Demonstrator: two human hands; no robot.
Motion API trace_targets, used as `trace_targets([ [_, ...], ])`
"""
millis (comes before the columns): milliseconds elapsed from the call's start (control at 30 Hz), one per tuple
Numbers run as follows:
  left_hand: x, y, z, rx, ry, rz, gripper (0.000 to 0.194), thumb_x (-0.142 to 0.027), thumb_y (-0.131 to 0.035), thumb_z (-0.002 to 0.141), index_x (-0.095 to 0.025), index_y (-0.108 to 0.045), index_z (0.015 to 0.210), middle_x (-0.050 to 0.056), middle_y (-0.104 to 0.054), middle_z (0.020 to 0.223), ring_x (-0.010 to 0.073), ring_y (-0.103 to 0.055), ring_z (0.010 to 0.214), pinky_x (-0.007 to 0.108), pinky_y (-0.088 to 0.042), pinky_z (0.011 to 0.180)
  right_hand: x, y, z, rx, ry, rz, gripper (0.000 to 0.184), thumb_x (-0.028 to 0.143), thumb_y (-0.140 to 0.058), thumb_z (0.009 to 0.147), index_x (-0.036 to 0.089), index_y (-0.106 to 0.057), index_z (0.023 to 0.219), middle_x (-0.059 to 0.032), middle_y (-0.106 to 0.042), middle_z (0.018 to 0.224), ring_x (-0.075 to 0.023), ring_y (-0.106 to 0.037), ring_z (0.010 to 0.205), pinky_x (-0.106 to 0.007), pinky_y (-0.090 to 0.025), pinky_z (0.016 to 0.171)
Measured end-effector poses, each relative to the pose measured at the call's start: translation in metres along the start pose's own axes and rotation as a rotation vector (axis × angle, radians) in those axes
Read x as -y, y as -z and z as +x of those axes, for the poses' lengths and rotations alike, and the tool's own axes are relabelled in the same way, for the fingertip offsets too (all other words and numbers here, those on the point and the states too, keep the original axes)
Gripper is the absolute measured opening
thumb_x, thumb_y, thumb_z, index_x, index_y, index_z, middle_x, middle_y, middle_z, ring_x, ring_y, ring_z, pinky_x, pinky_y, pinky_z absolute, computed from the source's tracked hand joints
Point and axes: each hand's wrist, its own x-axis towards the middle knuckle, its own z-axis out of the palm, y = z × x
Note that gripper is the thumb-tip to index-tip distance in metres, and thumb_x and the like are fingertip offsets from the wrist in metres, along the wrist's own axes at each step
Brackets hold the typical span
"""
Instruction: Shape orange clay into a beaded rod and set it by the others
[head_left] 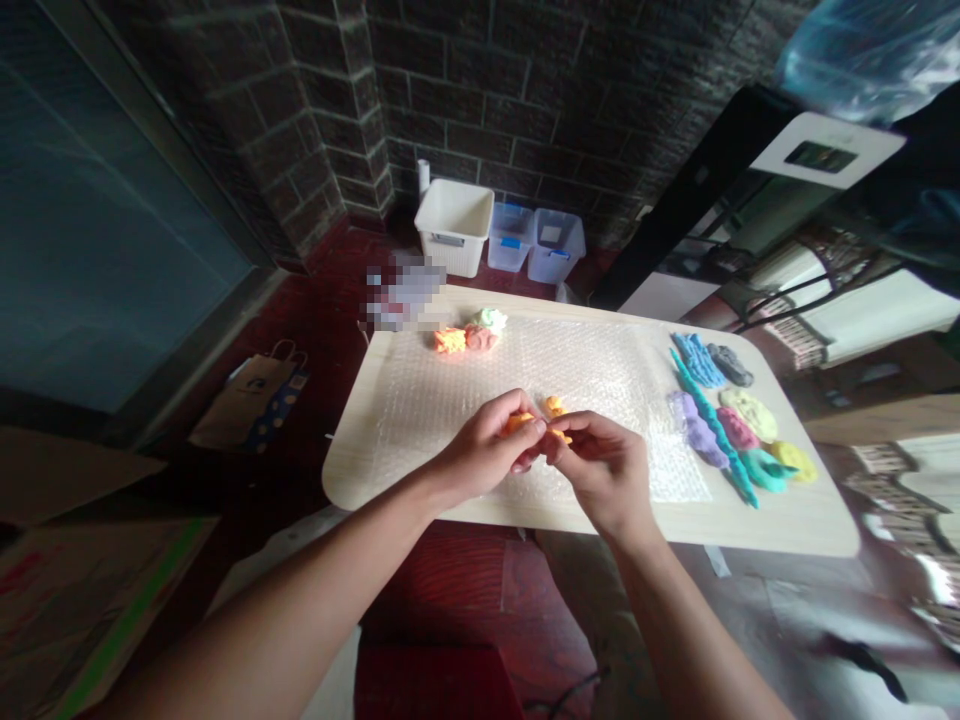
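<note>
Over the middle of the bubble wrap (442,420), my left hand (495,440) is closed around a lump of orange modelling clay (519,423). My right hand (607,470) meets it from the other side, thumb and fingers pinching a small orange clay piece (559,436). Whether the two pieces are joined is hidden by my fingertips. Just beyond the fingers shows a rounded orange clay bit (554,404); I cannot tell if it rests on the wrap or is attached.
Orange (450,340), salmon (481,338) and pale green clay lumps (490,319) lie at the table's far left. Several more stand at the right, including blue (697,360), purple (699,432) and a long teal roll (716,430). Plastic bins (454,225) stand beyond the table (810,520).
</note>
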Motion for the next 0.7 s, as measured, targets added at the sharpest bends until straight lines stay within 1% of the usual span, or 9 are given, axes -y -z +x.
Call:
trace_targets([
  [100, -0.001, 0.0, 0.001, -0.047, 0.018, -0.015, 0.027, -0.039, -0.069, 0.088, -0.02, -0.051, 0.085, -0.005, -0.052, 0.061, 0.0083, -0.046, 0.054, 0.023, -0.035, 0.052, -0.002, 0.0, -0.001, -0.012, 0.039, -0.051, 0.021, 0.036, -0.087, 0.079, 0.02, -0.075, 0.084, -0.0037, -0.075, 0.069, -0.0177, -0.072, 0.059, -0.03, -0.061, 0.057],
  [233, 0.002, 0.006, 0.003, -0.024, 0.027, 0.043, 0.026, -0.038, -0.07, 0.086, -0.019, -0.052, 0.083, -0.005, -0.054, 0.059, 0.0086, -0.047, 0.051, 0.023, -0.036, 0.051, -0.006, 0.001, -0.005, -0.028, 0.105, -0.198, 0.011, 0.028, -0.082, 0.083, 0.019, -0.074, 0.085, -0.0047, -0.076, 0.075, -0.0168, -0.072, 0.065, -0.029, -0.06, 0.061],
  [333, 0.005, 0.013, 0.004, -0.038, 0.021, 0.231, 0.018, -0.031, -0.069, 0.083, -0.019, -0.055, 0.082, -0.004, -0.054, 0.06, 0.0099, -0.049, 0.052, 0.024, -0.035, 0.051, -0.009, 0.002, -0.006, -0.019, 0.158, -0.319, 0.006, 0.023, -0.079, 0.083, 0.02, -0.074, 0.085, -0.0043, -0.075, 0.079, -0.0167, -0.072, 0.069, -0.03, -0.06, 0.067],
  [400, 0.006, 0.018, 0.005, -0.096, -0.007, 0.422, 0.011, -0.025, -0.067, 0.082, -0.019, -0.058, 0.082, -0.003, -0.057, 0.064, 0.0114, -0.052, 0.057, 0.024, -0.036, 0.054, -0.012, 0.004, -0.005, -0.035, 0.148, -0.34, 0.007, 0.023, -0.079, 0.082, 0.021, -0.073, 0.085, -0.0038, -0.074, 0.078, -0.0164, -0.07, 0.068, -0.03, -0.059, 0.066],
  [467, 0.006, 0.024, 0.007, -0.192, -0.046, 0.619, 0.007, -0.022, -0.066, 0.081, -0.019, -0.06, 0.081, -0.002, -0.06, 0.069, 0.0137, -0.056, 0.063, 0.026, -0.037, 0.059, -0.015, 0.007, -0.002, -0.09, 0.093, -0.267, 0.011, 0.026, -0.08, 0.082, 0.021, -0.071, 0.084, -0.0023, -0.072, 0.073, -0.0154, -0.067, 0.062, -0.029, -0.056, 0.059],
  [533, 0.006, 0.032, 0.009, -0.301, -0.073, 0.796, 0.005, -0.02, -0.065, 0.081, -0.02, -0.06, 0.08, -0.001, -0.063, 0.073, 0.016, -0.059, 0.069, 0.027, -0.039, 0.063, -0.017, 0.011, 0.002, -0.156, 0.035, -0.133, 0.013, 0.029, -0.08, 0.084, 0.021, -0.069, 0.085, -0.0001, -0.068, 0.067, -0.0143, -0.063, 0.056, -0.028, -0.052, 0.053],
  [567, 0.007, 0.035, 0.009, -0.342, -0.087, 0.867, 0.005, -0.019, -0.064, 0.082, -0.02, -0.059, 0.08, 0.0, -0.065, 0.075, 0.0168, -0.06, 0.071, 0.028, -0.039, 0.065, -0.018, 0.013, 0.004, -0.177, 0.014, -0.063, 0.013, 0.031, -0.079, 0.085, 0.021, -0.07, 0.087, 0.0003, -0.068, 0.067, -0.0139, -0.061, 0.056, -0.028, -0.051, 0.053],
  [633, 0.008, 0.042, 0.011, -0.372, -0.127, 0.963, 0.005, -0.018, -0.061, 0.086, -0.021, -0.059, 0.083, 0.001, -0.066, 0.078, 0.018, -0.062, 0.074, 0.029, -0.042, 0.068, -0.02, 0.016, 0.009, -0.184, -0.033, 0.056, 0.014, 0.032, -0.078, 0.086, 0.022, -0.072, 0.093, -0.0012, -0.071, 0.076, -0.0141, -0.061, 0.06, -0.029, -0.052, 0.056],
  [700, 0.012, 0.047, 0.011, -0.339, -0.185, 1.026, 0.003, -0.018, -0.059, 0.09, -0.021, -0.059, 0.089, 0.002, -0.068, 0.084, 0.0197, -0.064, 0.079, 0.031, -0.045, 0.073, -0.021, 0.018, 0.013, -0.145, -0.112, 0.147, 0.017, 0.031, -0.079, 0.084, 0.023, -0.075, 0.098, -0.0044, -0.075, 0.09, -0.0154, -0.064, 0.067, -0.032, -0.056, 0.063],
])
